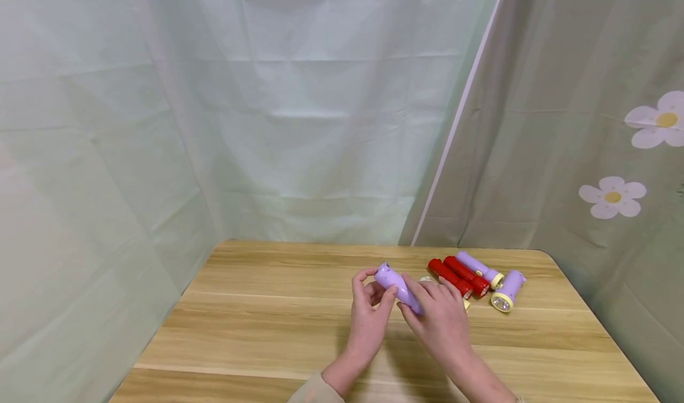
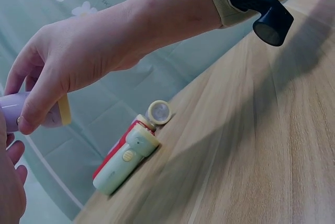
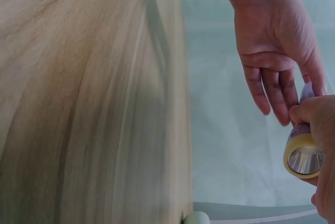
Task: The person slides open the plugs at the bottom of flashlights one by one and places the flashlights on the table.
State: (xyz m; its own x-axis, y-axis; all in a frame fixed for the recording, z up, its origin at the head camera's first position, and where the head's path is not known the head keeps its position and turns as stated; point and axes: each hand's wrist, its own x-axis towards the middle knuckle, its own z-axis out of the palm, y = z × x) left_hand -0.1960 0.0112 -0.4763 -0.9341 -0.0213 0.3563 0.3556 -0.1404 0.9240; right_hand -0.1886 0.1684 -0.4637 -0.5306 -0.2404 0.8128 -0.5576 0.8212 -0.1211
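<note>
Both hands hold a purple flashlight (image 1: 394, 283) above the table, its tail end tilted up and to the left in the head view. My left hand (image 1: 367, 323) pinches the tail end between thumb and index finger; its other fingers hang out past the body in the right wrist view. Curled round the front part is my right hand (image 1: 440, 323), with its thumb on the purple side near the button in the left wrist view. A yellow rim (image 2: 64, 110) circles the lamp end, and the right wrist view shows its shiny reflector (image 3: 305, 160).
On the wooden table (image 1: 256, 308), right of the hands, lie two red flashlights (image 1: 450, 277) and two purple ones with yellow rims (image 1: 507, 290). A mint green flashlight (image 2: 123, 164) lies beside them, mostly behind my right hand in the head view. Curtains (image 1: 331, 124) surround the table.
</note>
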